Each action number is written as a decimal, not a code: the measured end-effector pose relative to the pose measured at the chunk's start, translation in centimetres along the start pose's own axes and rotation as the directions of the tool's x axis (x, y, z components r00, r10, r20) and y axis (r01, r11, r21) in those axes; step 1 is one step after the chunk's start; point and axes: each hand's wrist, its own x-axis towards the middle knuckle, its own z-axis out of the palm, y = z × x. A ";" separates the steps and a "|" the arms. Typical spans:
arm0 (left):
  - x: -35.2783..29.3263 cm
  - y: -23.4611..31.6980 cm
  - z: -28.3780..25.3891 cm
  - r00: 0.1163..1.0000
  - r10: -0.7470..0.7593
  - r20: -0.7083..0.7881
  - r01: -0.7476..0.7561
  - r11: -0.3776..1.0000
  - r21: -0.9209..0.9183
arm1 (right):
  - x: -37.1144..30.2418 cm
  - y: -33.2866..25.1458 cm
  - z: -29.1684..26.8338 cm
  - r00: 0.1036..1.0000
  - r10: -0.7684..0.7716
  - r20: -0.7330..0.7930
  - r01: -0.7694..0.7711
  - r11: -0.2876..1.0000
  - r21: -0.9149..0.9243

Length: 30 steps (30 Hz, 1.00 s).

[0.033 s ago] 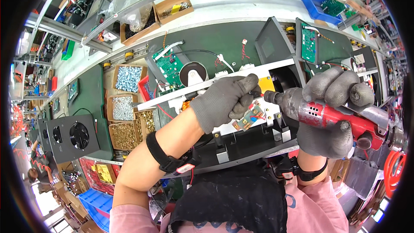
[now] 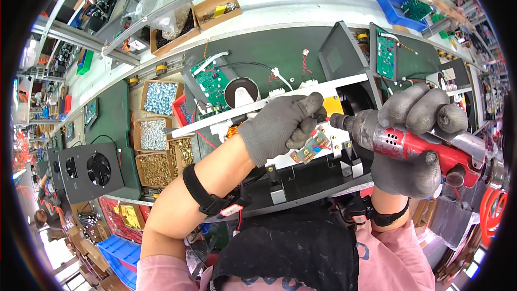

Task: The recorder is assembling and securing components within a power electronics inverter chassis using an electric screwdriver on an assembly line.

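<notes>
My right hand [image 2: 417, 134], in a grey glove, is wrapped round a red and silver air screwdriver [image 2: 401, 141]. The tool is held nearly level, its nose pointing left. Just off that nose, my left hand [image 2: 285, 126], also gloved, is closed with thumb and fingers pinched; what sits between them is hidden. Both hands are over a black metal chassis [image 2: 307, 186] holding a white plate, a yellow block [image 2: 333, 106], a small circuit board [image 2: 313, 148] and a copper coil [image 2: 232, 130]. A long white bar [image 2: 199, 124] crosses behind my left hand.
Left of the chassis stand boxes of blue-white screws [image 2: 161, 98], silver screws [image 2: 154, 134] and brass fasteners [image 2: 154, 170]. A black fan panel [image 2: 91, 171] lies farther left. A green circuit board [image 2: 211, 83] is behind the bar, and a blue bin [image 2: 396, 11] is at the back right.
</notes>
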 end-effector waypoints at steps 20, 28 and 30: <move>0.9 -0.2 -0.6 0.995 0.016 -0.095 -0.029 0.989 -0.144 | 1.3 0.4 0.3 0.997 0.033 0.069 -0.030 0.999 -0.041; 0.8 -0.1 -0.7 0.995 0.064 -0.072 -0.072 0.990 -0.121 | 1.5 0.9 -0.1 0.989 -0.001 0.145 0.004 1.000 -0.015; 0.8 -0.2 -0.6 0.995 0.037 -0.092 -0.049 0.989 -0.137 | 1.6 0.9 0.1 0.988 0.000 0.156 0.000 1.000 -0.005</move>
